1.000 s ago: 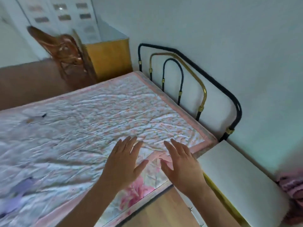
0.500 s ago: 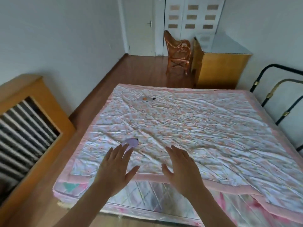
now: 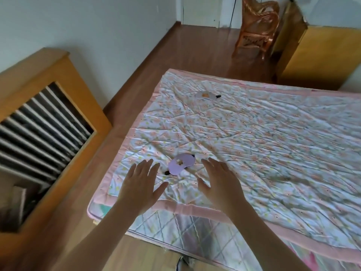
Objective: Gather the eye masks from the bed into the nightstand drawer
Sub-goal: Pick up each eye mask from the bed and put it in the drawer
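A purple eye mask (image 3: 180, 163) with a black strap lies flat on the bed's quilt (image 3: 263, 137), near the front left corner. A grey eye mask (image 3: 206, 95) with an orange patch lies farther off, by the far edge. My left hand (image 3: 141, 185) hovers just left of the purple mask, fingers spread, holding nothing. On the mask's right side my right hand (image 3: 220, 182) is spread the same way, also empty. Neither hand touches the mask. No nightstand drawer is in view.
A wooden radiator cover (image 3: 45, 122) with dark slats stands along the left wall. A wicker chair (image 3: 256, 26) and a yellow wooden cabinet (image 3: 320, 49) stand past the bed's far end. Wood floor (image 3: 187, 49) runs between wall and bed.
The view has swung left from the headboard end to the bed's foot corner. The purple mask, earlier partly behind my left fingers, now lies in full sight between both hands.
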